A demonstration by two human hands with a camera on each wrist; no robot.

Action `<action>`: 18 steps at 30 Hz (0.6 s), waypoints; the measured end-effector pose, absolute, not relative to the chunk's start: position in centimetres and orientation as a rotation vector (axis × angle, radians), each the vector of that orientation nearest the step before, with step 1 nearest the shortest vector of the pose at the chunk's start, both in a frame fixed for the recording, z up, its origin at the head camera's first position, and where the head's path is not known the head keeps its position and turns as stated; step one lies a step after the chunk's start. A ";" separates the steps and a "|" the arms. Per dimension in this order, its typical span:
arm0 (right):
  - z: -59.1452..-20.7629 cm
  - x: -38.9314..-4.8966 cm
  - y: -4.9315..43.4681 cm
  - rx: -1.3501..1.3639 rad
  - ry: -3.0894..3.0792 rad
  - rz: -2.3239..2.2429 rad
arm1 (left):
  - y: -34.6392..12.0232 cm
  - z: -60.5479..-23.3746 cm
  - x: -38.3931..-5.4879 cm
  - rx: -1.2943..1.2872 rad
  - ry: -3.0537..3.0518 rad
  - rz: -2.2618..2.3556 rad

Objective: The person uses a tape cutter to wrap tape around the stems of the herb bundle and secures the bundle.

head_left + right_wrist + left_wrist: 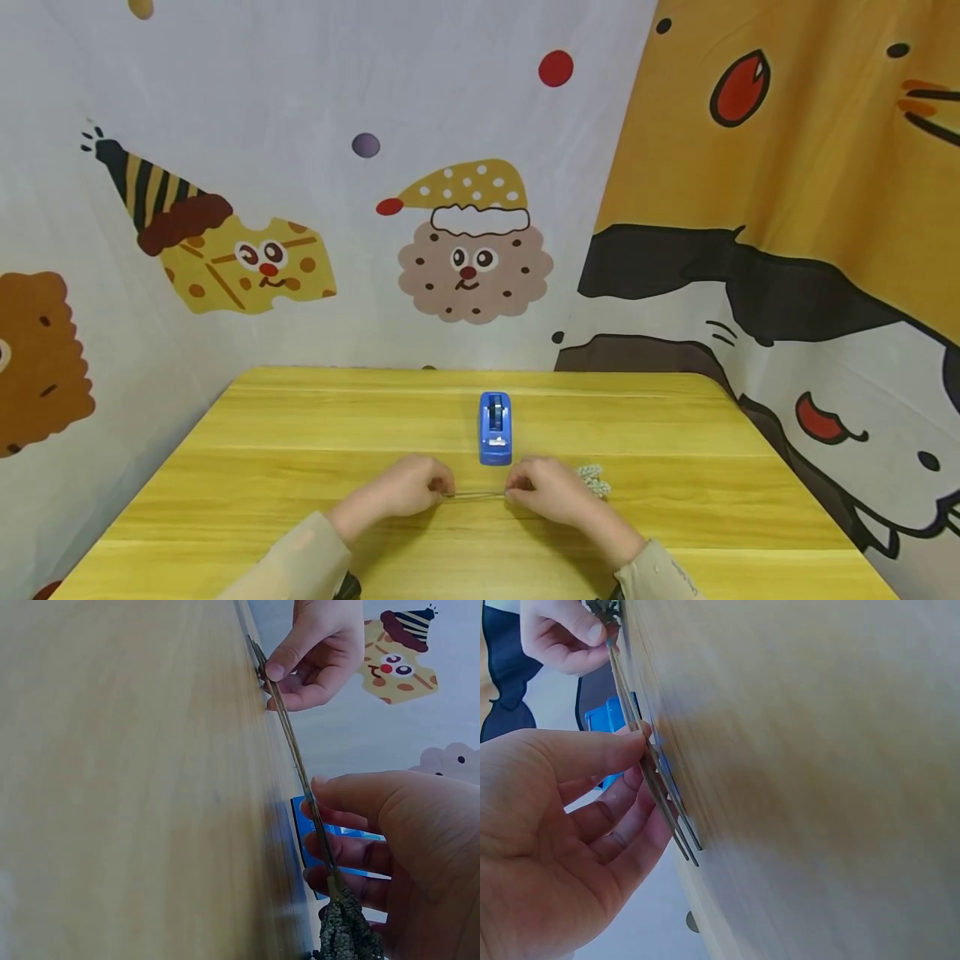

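A small bunch of thin dried flower stems (pixel 474 496) runs level between my two hands, just above the table. My left hand (pixel 416 487) pinches the stems toward their bare ends, which stick out past the fingers in the left wrist view. Closer to the flower heads, my right hand (pixel 551 492) pinches the same bunch between thumb and fingers. The knobbly grey-green flower heads (pixel 346 930) lie beyond the right hand. A small bluish patch shows on the stems by the right thumb; what it is I cannot tell. Behind the hands stands a blue tape dispenser (pixel 495 429).
The wood-grain table (pixel 315 433) stretches out on both sides of the hands. Its far edge meets a white cloth backdrop (pixel 300 100) with cartoon prints. An orange patterned curtain (pixel 787 175) hangs along the right.
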State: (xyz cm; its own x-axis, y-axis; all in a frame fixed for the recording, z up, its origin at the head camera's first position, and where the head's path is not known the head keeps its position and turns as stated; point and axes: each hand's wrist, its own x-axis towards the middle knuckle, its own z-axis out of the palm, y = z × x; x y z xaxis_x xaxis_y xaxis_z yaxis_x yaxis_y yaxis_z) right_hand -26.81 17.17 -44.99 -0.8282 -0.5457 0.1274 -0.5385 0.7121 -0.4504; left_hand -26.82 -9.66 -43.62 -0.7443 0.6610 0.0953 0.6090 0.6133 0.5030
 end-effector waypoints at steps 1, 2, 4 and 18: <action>-45.0 -26.8 17.2 -0.922 2.892 -0.758 | -9.7 -43.6 -26.8 1.077 2.735 0.792; -44.9 -26.8 17.2 -0.928 2.891 -0.761 | -9.7 -43.6 -26.8 1.073 2.738 0.791; -44.9 -26.8 17.2 -0.938 2.889 -0.766 | -9.6 -43.5 -26.8 1.068 2.744 0.785; -44.8 -27.7 18.1 -0.940 2.907 -0.866 | -9.3 -44.0 -27.6 1.064 2.758 0.765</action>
State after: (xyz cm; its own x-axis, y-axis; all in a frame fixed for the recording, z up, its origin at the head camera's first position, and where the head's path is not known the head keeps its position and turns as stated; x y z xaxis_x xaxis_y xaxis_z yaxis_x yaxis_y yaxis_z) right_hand -27.69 18.11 -44.78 -0.8243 -0.5323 0.1929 -0.5511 0.6761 -0.4891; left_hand -27.58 -9.35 -43.98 -0.7535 0.6505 0.0948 0.6063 0.6320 0.4826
